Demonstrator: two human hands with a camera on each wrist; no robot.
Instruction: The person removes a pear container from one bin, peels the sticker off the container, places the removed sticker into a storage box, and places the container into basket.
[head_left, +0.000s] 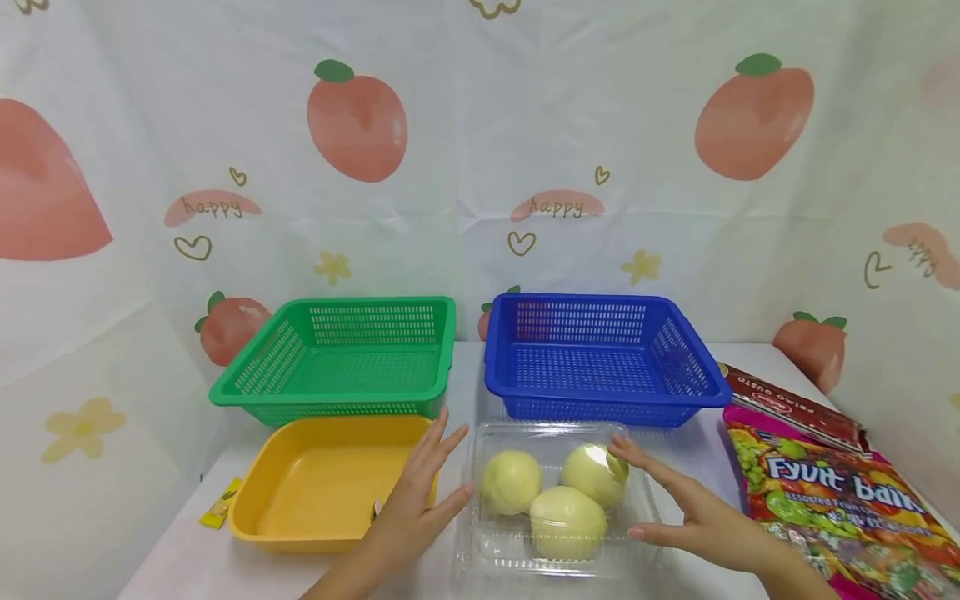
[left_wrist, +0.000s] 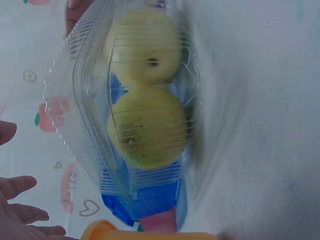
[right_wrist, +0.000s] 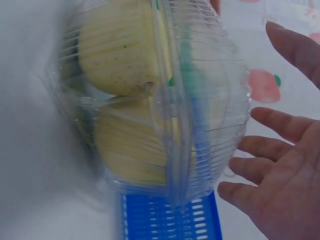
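Note:
A clear plastic clamshell box [head_left: 517, 546] sits on the table with three pale yellow-green round fruits [head_left: 568, 523] inside. Its lid appears to be down over them. To the left of the box is my left hand [head_left: 416, 492], fingers spread and apart from it in the left wrist view. At the box's right side my right hand [head_left: 693, 517] has its fingers extended and holds nothing. In the right wrist view those fingertips lie close beside the box's edge; whether they touch it I cannot tell.
Behind stand a green basket [head_left: 330, 404] and a blue basket [head_left: 607, 400]. A yellow tray [head_left: 300, 467] lies left, beside a small yellow packet [head_left: 221, 503]. At right are a Fyvit Balk candy bag [head_left: 840, 500] and a dark red Primo Gusto packet [head_left: 795, 408].

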